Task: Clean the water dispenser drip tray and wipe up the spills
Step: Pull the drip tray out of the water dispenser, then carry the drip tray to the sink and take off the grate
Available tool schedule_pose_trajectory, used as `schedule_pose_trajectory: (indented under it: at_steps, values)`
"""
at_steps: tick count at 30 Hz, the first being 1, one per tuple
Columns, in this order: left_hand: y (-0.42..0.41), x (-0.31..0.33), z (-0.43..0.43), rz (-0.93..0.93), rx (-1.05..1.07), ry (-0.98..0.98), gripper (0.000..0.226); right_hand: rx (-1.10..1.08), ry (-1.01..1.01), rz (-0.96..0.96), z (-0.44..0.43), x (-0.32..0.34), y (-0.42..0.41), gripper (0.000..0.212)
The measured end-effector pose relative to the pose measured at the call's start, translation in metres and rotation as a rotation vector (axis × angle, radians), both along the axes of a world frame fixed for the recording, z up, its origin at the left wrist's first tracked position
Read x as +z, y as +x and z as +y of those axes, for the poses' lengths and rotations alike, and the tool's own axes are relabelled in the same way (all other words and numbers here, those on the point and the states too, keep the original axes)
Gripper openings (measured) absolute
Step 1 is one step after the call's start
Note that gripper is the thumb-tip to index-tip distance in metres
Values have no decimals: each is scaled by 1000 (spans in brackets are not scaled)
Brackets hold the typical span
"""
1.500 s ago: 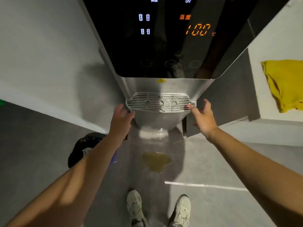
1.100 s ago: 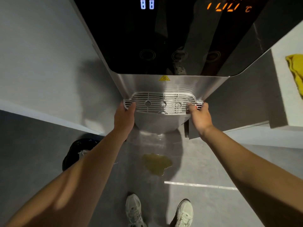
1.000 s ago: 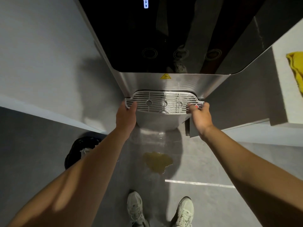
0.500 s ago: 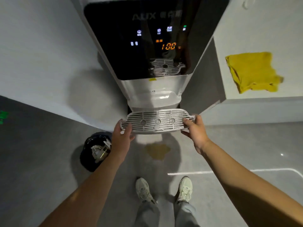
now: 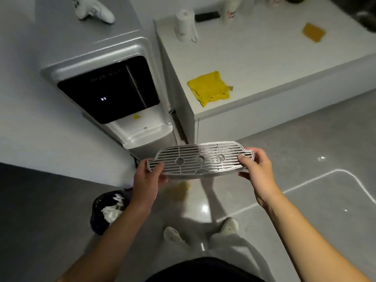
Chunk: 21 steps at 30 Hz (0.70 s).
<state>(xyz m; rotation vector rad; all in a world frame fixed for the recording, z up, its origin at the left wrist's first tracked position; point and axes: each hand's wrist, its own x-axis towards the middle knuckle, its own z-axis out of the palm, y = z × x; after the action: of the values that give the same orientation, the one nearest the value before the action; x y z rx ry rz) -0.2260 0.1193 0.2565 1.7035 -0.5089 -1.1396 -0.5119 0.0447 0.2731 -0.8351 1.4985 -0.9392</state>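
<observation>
The silver slotted drip tray (image 5: 200, 160) is out of the dispenser and held level in the air. My left hand (image 5: 147, 180) grips its left end and my right hand (image 5: 257, 169) grips its right end. The water dispenser (image 5: 114, 94) stands behind and to the left, its white dispensing bay (image 5: 143, 131) bare where the tray sat. A yellowish spill (image 5: 178, 191) lies on the floor under the tray, partly hidden by it. A yellow cloth (image 5: 209, 88) lies crumpled on the white counter (image 5: 264, 64) to the right.
A black bin (image 5: 107, 210) with white waste stands on the floor at the left. On the counter are a paper towel roll (image 5: 184, 25), a brown sponge (image 5: 314, 32) and a cup. My shoes (image 5: 230, 225) stand on the glossy grey floor.
Both hands took hold of the tray's ends, pulled it out of the dispenser and carried it back and to the right. The view rose and now takes in the counter.
</observation>
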Motion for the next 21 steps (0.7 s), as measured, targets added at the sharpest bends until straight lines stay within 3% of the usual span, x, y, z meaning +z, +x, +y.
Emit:
schedule_pose_trajectory:
  at_steps: [5,10,21]
  values:
    - [-89,25,-32,-41,-159,-33,16,-132,-49,-11,14,21,-98,13]
    - [-193,29,-74,31,-265,-56,6,-248,-93,24,10,32,-198,11]
    - [-403,23,-231,67,-485,-39,7,-503,-76,95,-67,22,-391,10]
